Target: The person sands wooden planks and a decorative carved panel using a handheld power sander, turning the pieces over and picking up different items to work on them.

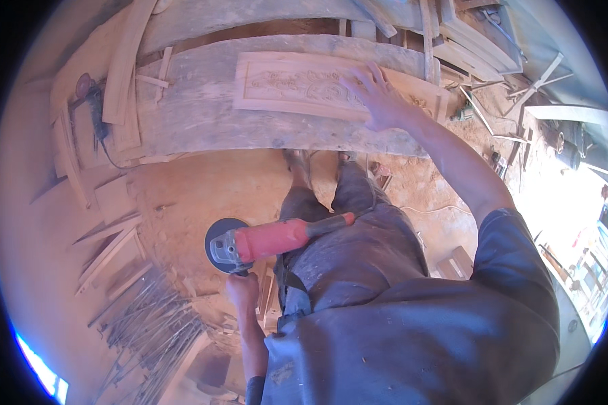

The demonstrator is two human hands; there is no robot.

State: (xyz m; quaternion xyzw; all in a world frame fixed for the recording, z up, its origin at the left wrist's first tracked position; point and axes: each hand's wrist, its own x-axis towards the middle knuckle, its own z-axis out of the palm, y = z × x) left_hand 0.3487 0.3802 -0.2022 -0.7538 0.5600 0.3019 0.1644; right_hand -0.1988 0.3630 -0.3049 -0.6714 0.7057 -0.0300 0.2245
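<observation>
My left hand [242,289] is closed round the side handle of a red angle grinder [273,239]. The grinder hangs beside my left thigh, its dark round disc [215,229] at the left end and its rear end towards my lap. My right hand [380,101] is stretched out with its fingers spread over the right part of a carved wooden panel [287,84]. Whether its palm touches the wood I cannot tell. Raised floral carving fills the middle of the panel, which lies flat on a dusty workbench [189,118].
A smaller dark power tool [96,111] with a cord lies at the bench's left end, near long boards [125,64]. Thin rods [148,331] are heaped on the floor at lower left. Wood offcuts [111,250] lean at the left. A cord [439,210] crosses the sawdust-covered floor at right.
</observation>
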